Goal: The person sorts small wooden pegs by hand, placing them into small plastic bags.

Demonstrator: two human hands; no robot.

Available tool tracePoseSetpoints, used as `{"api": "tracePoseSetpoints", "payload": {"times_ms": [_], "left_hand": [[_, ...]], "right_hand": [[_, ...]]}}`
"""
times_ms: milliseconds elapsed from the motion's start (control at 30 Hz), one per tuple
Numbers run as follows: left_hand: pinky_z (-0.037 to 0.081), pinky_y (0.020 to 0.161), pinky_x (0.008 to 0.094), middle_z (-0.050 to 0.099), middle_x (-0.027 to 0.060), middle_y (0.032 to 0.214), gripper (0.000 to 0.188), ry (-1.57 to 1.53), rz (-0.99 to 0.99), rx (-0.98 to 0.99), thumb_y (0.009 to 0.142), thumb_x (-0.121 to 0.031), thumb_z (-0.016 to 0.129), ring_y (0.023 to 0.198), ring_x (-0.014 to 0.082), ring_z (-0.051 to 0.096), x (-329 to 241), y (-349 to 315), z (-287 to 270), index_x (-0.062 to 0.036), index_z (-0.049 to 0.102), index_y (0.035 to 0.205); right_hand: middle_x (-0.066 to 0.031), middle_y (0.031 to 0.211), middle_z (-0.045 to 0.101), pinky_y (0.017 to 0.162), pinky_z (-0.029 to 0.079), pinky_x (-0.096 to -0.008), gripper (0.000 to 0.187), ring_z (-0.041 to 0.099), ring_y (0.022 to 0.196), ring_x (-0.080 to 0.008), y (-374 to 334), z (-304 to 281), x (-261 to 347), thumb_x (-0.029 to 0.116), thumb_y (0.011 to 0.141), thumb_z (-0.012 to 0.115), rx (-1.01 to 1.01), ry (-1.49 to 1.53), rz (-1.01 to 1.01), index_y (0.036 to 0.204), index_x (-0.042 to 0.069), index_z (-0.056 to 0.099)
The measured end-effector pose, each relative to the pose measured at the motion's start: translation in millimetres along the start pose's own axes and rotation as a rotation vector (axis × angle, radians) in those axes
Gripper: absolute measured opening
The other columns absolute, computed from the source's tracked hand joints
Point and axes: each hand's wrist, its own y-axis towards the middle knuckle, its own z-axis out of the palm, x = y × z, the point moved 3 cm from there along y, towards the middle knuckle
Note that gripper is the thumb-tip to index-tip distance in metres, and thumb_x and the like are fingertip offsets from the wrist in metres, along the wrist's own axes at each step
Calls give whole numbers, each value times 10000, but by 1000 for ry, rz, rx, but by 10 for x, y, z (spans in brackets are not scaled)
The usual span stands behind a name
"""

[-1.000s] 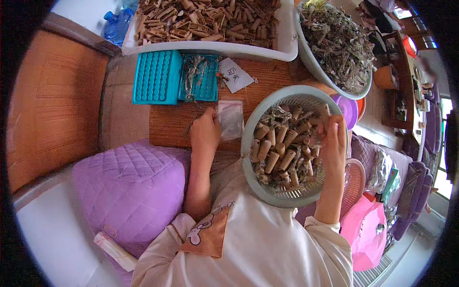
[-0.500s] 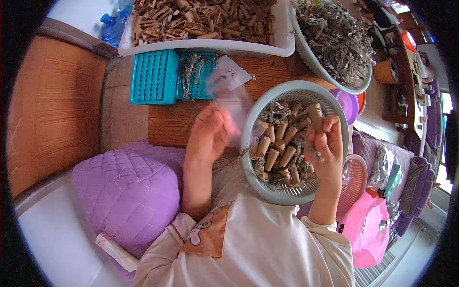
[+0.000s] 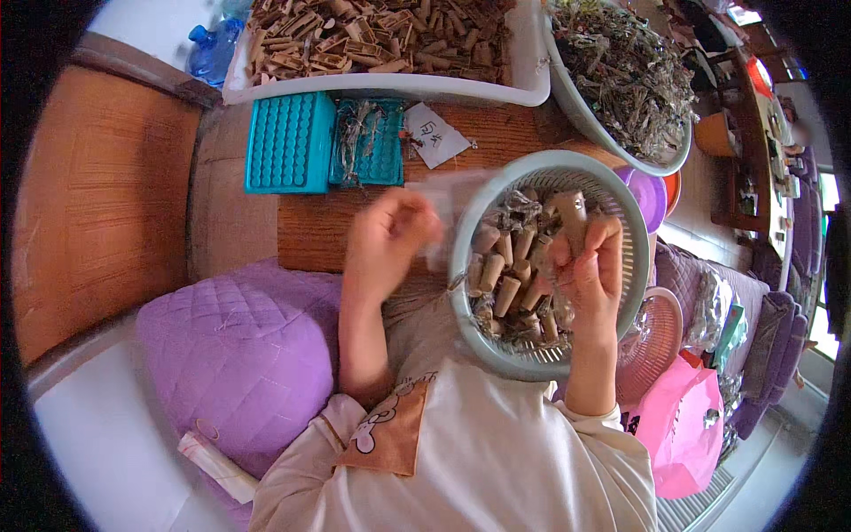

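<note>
Head view: grips one tan tube (image 3: 570, 217) between the thumb and fingers of the right hand (image 3: 592, 266), above a grey-green basket (image 3: 623, 202) of similar tubes (image 3: 507, 295) and silvery shreds (image 3: 516, 216). Shows the left hand (image 3: 390, 238) with curled fingers, blurred over the wooden surface (image 3: 315, 232), just beside a clear plastic bag (image 3: 450, 197); cannot tell whether clamped on it or apart. Beyond, has a teal rack (image 3: 288, 142), a teal tray (image 3: 391, 158) strewn with pale strands (image 3: 359, 142), and a white paper slip (image 3: 436, 140). Farther out, shows a white tub (image 3: 390, 86) of brown pieces (image 3: 372, 40) and, at far left, a purple cushion (image 3: 239, 355).
</note>
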Motion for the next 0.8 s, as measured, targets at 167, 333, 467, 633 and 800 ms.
{"api": "tracePoseSetpoints", "payload": {"times_ms": [167, 333, 467, 633, 800], "left_hand": [[451, 557, 278, 612, 102, 713, 134, 468, -32, -307, 762, -74, 550, 627, 165, 601, 233, 113, -205, -12, 511, 874], [427, 592, 441, 573, 217, 722, 167, 757, 139, -312, 755, -39, 509, 697, 397, 552, 528, 164, -156, -21, 452, 911], [416, 628, 468, 551, 255, 760, 116, 847, -8, -284, 776, -75, 493, 741, 415, 536, 689, 249, -115, -9, 462, 866], [422, 650, 456, 557, 257, 790, 154, 762, -123, -302, 810, -142, 477, 762, 411, 538, 728, 284, -98, 0, 478, 869], [439, 635, 429, 582, 219, 774, 218, 744, -94, -269, 759, -168, 579, 741, 383, 562, 725, 271, -94, 3, 485, 857]], "right_hand": [[-37, 780, 436, 526, 310, -157, 165, 366, 625, -62, -22, -81, -30, 219, 873, 465, -96, 17, 31, 890, 131, 326], [-31, 775, 440, 514, 295, -153, 107, 363, 629, -53, -47, -107, -93, 182, 889, 428, -125, 16, 87, 905, 132, 334], [-25, 772, 434, 541, 308, -169, 103, 364, 641, -54, -32, -123, -160, 183, 890, 428, -142, -39, 109, 912, 132, 341], [-1, 779, 424, 567, 314, -184, 112, 378, 666, -61, -20, -118, -172, 189, 882, 451, -175, -68, 130, 885, 128, 357], [18, 773, 404, 574, 312, -186, 111, 392, 686, -67, -20, -92, -159, 185, 877, 463, -202, -114, 119, 870, 128, 368]]}}
